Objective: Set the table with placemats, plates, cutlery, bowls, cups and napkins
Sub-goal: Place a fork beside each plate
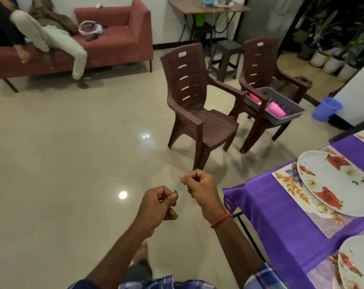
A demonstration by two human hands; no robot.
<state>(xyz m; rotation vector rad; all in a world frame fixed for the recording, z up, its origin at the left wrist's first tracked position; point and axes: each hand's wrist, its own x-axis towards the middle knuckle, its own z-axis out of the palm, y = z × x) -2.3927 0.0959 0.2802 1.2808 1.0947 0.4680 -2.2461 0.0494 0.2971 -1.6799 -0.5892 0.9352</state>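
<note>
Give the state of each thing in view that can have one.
Silver metal fork: held between both hands, above the floor.
Left hand: pinches the fork.
Right hand: grips the fork.
White floral round plate: lies on floral placemat.
Pink plastic cup: lies in grey plastic tray on brown plastic chair.

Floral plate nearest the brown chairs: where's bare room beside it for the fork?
The placemat strip left of the plate is bare, and so is the purple tablecloth from that strip to the table edge; either should fit the fork. Tight: the narrow gap between this plate and the nearer plate.
</note>
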